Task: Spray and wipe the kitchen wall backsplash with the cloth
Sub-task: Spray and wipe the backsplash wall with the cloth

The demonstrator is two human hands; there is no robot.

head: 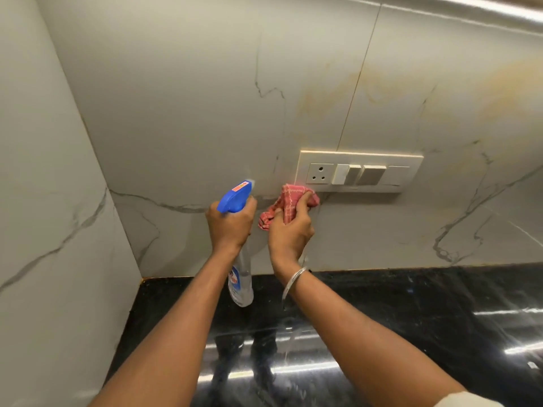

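Observation:
The backsplash is pale marble-look tile with grey veins and yellowish stains at the upper right. My left hand grips a clear spray bottle by its neck, and the blue trigger head points at the wall. My right hand holds a bunched red checked cloth pressed against the tile just below the left corner of the switch plate. A metal bangle sits on my right wrist.
A cream switch plate with a socket and several switches is fixed on the wall right of the cloth. A glossy black countertop runs below. A side wall closes the corner at left. A cabinet underside edge shows at the top right.

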